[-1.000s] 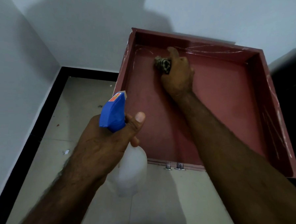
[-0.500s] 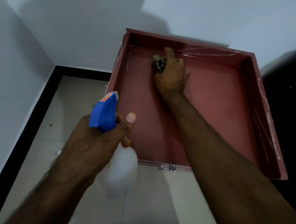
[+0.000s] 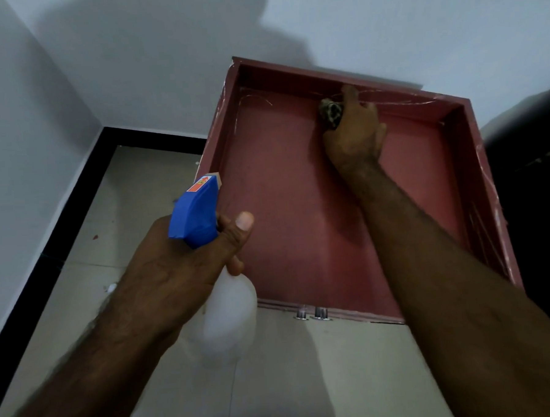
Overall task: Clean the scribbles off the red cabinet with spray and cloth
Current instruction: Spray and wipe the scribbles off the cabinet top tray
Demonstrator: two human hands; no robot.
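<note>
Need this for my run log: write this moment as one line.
left hand: holds spray bottle | right hand: grips cloth against red cabinet back edge | scribbles: visible on back wall

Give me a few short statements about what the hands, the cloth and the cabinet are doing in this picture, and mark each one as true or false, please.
1. The left hand grips the spray bottle by its neck. True.
2. The right hand holds the cloth at the front edge of the red cabinet. False: it presses the cloth down near the far wall of the cabinet's recessed top.
3. White scribbles show along the far wall, to the right of the cloth. True.
4. The spray bottle's body is black. False: it is white, with a blue top.
</note>
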